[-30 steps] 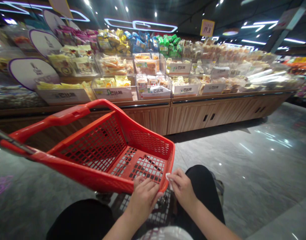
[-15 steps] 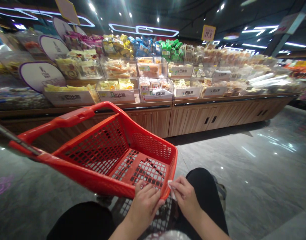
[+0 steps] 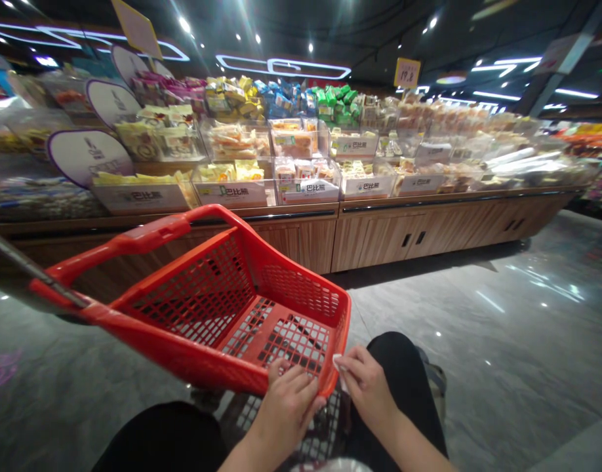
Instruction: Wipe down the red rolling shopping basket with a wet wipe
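A red plastic shopping basket (image 3: 202, 308) with mesh walls and a long red handle (image 3: 148, 237) sits in front of me, tilted, with nothing inside. My left hand (image 3: 288, 406) curls over the basket's near rim, fingers wrapped on its edge. My right hand (image 3: 367, 387) is at the basket's near right corner, fingers pinched on a small white piece (image 3: 337, 361), perhaps a wipe or tissue, pressed against the rim. My knees in black trousers (image 3: 402, 367) show below.
A long wooden display counter (image 3: 380, 229) runs across the back, stacked with clear bins of packaged snacks (image 3: 261, 147) and labelled boxes. A yellow price sign (image 3: 407, 72) hangs above. Glossy grey floor (image 3: 502, 328) stretches to the right. A dark metal bar (image 3: 16, 262) crosses at the left.
Both hands and the basket have shifted slightly lower and right in view as my head moved. The grips on the rim and the white piece are unchanged.
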A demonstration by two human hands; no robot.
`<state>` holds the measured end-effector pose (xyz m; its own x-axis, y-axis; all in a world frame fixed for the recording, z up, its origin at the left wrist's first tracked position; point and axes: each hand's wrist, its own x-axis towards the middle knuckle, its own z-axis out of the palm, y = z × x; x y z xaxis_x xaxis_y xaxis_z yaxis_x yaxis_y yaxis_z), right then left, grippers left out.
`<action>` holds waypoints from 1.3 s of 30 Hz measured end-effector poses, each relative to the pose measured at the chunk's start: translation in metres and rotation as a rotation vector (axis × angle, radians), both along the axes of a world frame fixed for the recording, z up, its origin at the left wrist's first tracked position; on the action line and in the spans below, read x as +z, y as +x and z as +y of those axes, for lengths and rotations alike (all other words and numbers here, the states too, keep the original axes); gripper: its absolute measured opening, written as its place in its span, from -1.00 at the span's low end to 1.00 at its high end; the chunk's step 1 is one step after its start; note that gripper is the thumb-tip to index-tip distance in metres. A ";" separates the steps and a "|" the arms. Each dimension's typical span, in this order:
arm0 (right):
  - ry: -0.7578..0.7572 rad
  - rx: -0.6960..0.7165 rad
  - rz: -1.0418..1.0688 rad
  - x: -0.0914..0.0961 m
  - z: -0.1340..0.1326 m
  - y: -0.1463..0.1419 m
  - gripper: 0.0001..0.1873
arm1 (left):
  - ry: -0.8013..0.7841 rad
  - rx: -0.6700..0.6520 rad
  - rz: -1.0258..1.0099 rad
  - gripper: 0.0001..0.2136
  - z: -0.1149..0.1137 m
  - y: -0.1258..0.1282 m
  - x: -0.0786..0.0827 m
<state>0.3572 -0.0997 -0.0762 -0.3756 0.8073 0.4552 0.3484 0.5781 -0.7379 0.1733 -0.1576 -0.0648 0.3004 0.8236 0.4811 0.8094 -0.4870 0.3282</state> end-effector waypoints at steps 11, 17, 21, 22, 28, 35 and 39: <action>0.051 -0.052 -0.021 0.002 0.024 0.002 -0.75 | 0.055 -0.062 0.080 -0.92 -0.015 -0.012 0.016; 0.043 0.011 -0.009 0.000 0.009 0.000 -0.76 | 0.026 -0.081 0.067 -0.89 -0.017 -0.018 0.020; 0.084 -0.119 0.007 0.002 0.042 0.004 -0.79 | 0.012 -0.090 0.061 -0.90 -0.018 -0.020 0.016; 0.088 -0.142 0.008 0.002 0.048 0.005 -0.79 | 0.012 -0.089 0.052 -0.90 -0.017 -0.020 0.013; 0.094 -0.078 -0.009 0.001 0.025 0.000 -0.78 | 0.007 -0.081 0.022 -0.85 -0.016 -0.025 -0.001; 0.051 -0.025 -0.012 0.000 0.017 0.009 -0.77 | -0.012 -0.104 0.011 -0.86 -0.023 -0.029 0.001; 0.100 -0.160 -0.007 0.001 0.047 0.017 -0.78 | -0.049 -0.142 0.057 -0.89 -0.023 -0.031 0.012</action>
<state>0.3741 -0.0522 -0.0751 -0.2497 0.8080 0.5337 0.4466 0.5851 -0.6769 0.1427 -0.1810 -0.0524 0.4408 0.7929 0.4207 0.7517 -0.5823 0.3097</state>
